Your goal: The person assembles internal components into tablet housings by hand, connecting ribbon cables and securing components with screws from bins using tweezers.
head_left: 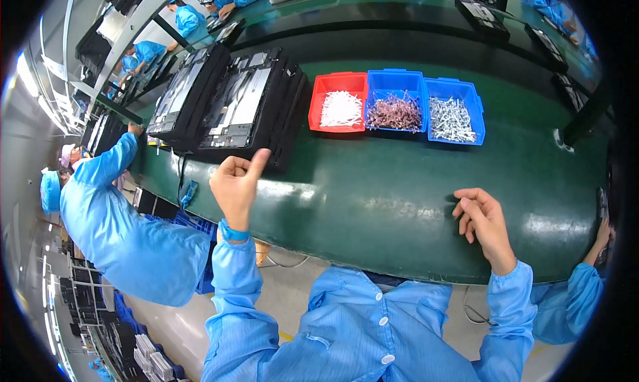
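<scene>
My left hand (234, 188) is raised over the near edge of the green table, beside a black foam tray stack (283, 116). Its thumb sticks out, apart from the loosely bent fingers, and nothing shows in it. A blue band (233, 231) circles that wrist. My right hand (484, 223) hovers over the table at the right, open, with fingers loosely curled and apart. Beyond the hands, three small bins stand side by side: a red bin (339, 132) of white pieces, a blue bin (395, 75) of brownish pieces and another blue bin (454, 84) of silvery screw-like pieces.
Flat electronic assemblies (233, 109) lie on the foam trays, with a second stack (180, 102) to the left. A green post (589, 119) rises at the right. A co-worker (126, 215) in blue stands at the left; another person's hand (603, 232) is at the far right.
</scene>
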Demonstrator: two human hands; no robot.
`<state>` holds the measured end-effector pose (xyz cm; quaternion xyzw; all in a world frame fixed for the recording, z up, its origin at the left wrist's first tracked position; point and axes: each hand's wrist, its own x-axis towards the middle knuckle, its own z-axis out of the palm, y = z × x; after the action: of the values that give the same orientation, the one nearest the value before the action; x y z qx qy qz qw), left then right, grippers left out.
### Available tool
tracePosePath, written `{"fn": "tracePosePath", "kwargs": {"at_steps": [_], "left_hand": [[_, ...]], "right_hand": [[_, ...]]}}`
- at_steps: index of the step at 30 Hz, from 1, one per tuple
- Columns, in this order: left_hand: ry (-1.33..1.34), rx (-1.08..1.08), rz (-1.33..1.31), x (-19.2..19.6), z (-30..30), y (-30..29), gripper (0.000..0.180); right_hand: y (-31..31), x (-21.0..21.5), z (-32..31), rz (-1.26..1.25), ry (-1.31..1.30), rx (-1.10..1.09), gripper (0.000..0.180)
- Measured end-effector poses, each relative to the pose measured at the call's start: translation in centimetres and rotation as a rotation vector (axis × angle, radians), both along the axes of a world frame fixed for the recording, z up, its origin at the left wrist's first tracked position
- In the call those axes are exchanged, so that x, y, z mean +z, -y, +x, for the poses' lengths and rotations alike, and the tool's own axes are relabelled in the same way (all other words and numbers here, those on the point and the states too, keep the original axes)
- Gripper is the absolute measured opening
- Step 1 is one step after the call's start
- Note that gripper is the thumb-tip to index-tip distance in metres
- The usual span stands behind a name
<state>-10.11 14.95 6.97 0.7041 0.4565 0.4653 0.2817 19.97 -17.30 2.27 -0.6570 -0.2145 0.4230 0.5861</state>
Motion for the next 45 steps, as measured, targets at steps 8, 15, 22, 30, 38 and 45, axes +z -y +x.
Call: {"fn": "tracePosePath", "kwargs": {"at_steps": [8,15,22,30,38,45], "left_hand": [[-0.201,0.133,0.297,-2.6,1.3,-1.2,0.044],[-0.31,0.128,0.318,-2.0,1.5,1.1,0.041],[-0.359,-0.669,0.146,-3.3,9.0,8.5,0.025],[-0.353,-1.148,0.052,-6.5,18.6,13.8,0.022],[-0.201,-1.169,0.218,-7.7,22.5,16.4,0.018],[-0.245,-1.184,-0.03,-6.9,23.0,15.1,0.021]], "right_hand": [[0.9,0.5,2.8,-0.046,0.044,-0.066,0.029],[1.5,-0.5,8.3,0.03,0.114,-0.213,0.025],[2.7,-3.2,20.9,0.134,0.266,-0.718,0.03],[0.0,-5.9,33.6,0.426,0.446,-1.074,0.079],[-1.8,-5.1,39.8,-0.198,0.751,-1.45,0.102],[-0.7,-6.0,44.7,0.29,0.694,-1.581,0.055]]}}
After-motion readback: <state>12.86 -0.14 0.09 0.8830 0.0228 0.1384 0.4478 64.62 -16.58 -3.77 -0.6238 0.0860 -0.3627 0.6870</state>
